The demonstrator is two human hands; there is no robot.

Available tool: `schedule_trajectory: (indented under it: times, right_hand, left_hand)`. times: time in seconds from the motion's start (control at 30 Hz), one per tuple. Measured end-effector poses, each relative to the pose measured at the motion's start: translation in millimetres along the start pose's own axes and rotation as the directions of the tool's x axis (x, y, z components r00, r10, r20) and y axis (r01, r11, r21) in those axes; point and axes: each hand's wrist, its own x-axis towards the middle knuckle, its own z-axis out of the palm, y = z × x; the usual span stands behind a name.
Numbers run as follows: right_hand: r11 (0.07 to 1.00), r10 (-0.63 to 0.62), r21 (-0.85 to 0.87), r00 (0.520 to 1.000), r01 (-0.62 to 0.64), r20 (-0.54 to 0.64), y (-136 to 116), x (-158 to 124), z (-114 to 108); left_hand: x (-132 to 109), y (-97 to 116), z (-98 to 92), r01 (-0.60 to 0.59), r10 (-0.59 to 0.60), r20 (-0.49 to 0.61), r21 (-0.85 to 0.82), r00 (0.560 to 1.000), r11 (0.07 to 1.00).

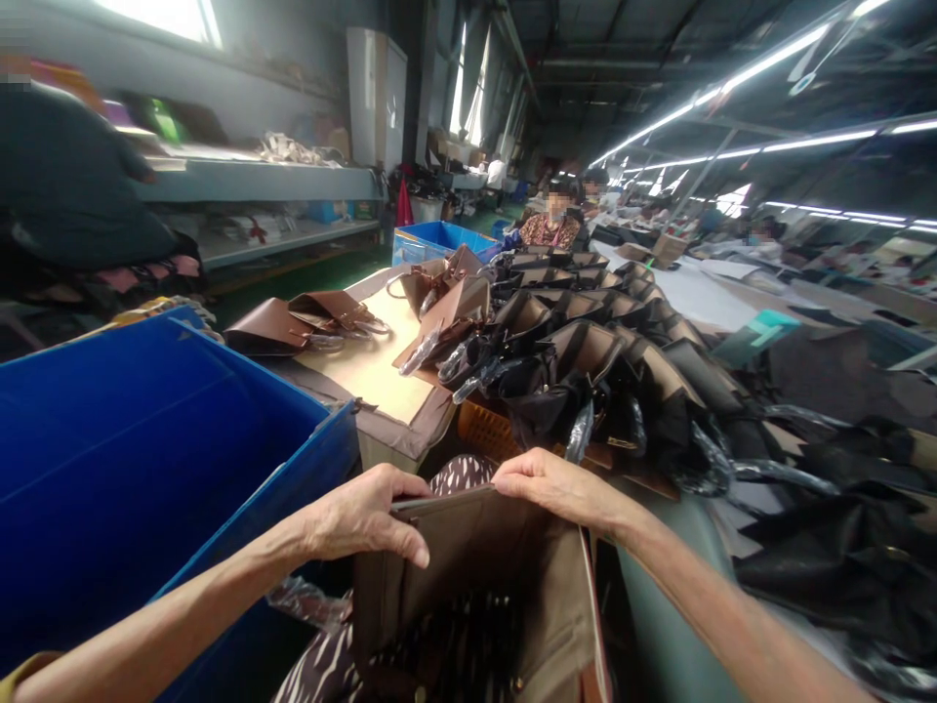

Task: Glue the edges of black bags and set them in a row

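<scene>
A brown handbag (468,547) stands on the lap over black-and-white patterned cloth, its taupe lining showing and its mouth open towards me. My left hand (373,513) grips the bag's upper edge at the left, thumb on the inside and fingers over the outer side. At the right part of the same edge, my right hand (546,483) pinches the rim, fingertips partly hidden behind it. A plastic-wrapped handle (311,600) sticks out at the bag's left side.
A large blue bin (146,439) is close on the left. Ahead, a table (366,376) bears brown bags (274,327) and many black bags (592,351) with wrapped handles. People sit at the far left and beyond the table.
</scene>
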Motion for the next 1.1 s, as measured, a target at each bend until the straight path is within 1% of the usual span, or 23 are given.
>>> schedule_trajectory:
  times: [0.13, 0.2, 0.3, 0.37, 0.43, 0.5, 0.57, 0.63, 0.73, 0.8, 0.9, 1.03, 1.1]
  right_hand:
    - [1.000, 0.023, -0.011, 0.999, -0.023, 0.028, -4, 1, 2]
    - [0.999, 0.030, -0.029, 0.999, -0.029, 0.031, -5, 2, 2]
    - [0.998, 0.030, -0.056, 0.999, -0.028, 0.036, -6, 5, 4]
    - [0.998, 0.018, -0.061, 0.999, -0.016, 0.045, -6, 7, 5]
    - [0.999, 0.000, -0.053, 0.998, 0.004, 0.065, -6, 9, 5]
    - [0.999, -0.015, -0.038, 0.996, 0.019, 0.094, -7, 10, 5]
    - [1.000, -0.017, -0.020, 0.992, 0.020, 0.121, -7, 10, 4]
    - [1.000, -0.012, -0.002, 0.989, 0.013, 0.146, -6, 10, 3]
    - [1.000, -0.007, 0.025, 0.983, 0.002, 0.182, -3, 11, 1]
    - [0.999, -0.008, 0.038, 0.979, 0.001, 0.201, -1, 12, 0]
    - [0.999, -0.007, 0.037, 0.977, -0.001, 0.215, 2, 16, -2]
    - [0.999, 0.016, 0.024, 0.977, -0.022, 0.212, 2, 19, -1]
    - [0.999, 0.028, 0.019, 0.978, -0.033, 0.208, 1, 19, -1]
  left_hand:
    - [0, -5, -1.1, -0.013, 0.013, 0.019, -0.004, 1.000, 1.000]
    - [0, -8, -1.6, -0.047, 0.047, 0.016, 0.016, 0.999, 0.999]
    - [2, -12, -2.5, -0.104, 0.110, -0.039, 0.124, 0.993, 0.987]
    - [4, -13, -3.4, -0.104, 0.116, -0.056, 0.186, 0.992, 0.977]
    - [5, -13, -5.1, -0.069, 0.076, -0.030, 0.199, 0.997, 0.978]
    - [5, -10, -7.9, -0.004, 0.002, 0.011, 0.187, 1.000, 0.982]
    - [4, -7, -11.8, 0.071, -0.076, 0.021, 0.184, 0.997, 0.980]
    - [4, -4, -16.4, 0.110, -0.118, 0.033, 0.193, 0.992, 0.975]
    - [8, -2, -22.2, 0.098, -0.121, 0.112, 0.189, 0.986, 0.977]
    - [14, -2, -23.9, 0.072, -0.100, 0.144, 0.188, 0.985, 0.980]
    - [24, -2, -23.6, 0.042, -0.071, 0.143, 0.201, 0.987, 0.979]
    - [33, -2, -22.1, 0.055, -0.083, 0.138, 0.198, 0.987, 0.979]
    - [36, -1, -21.7, 0.042, -0.070, 0.131, 0.207, 0.989, 0.977]
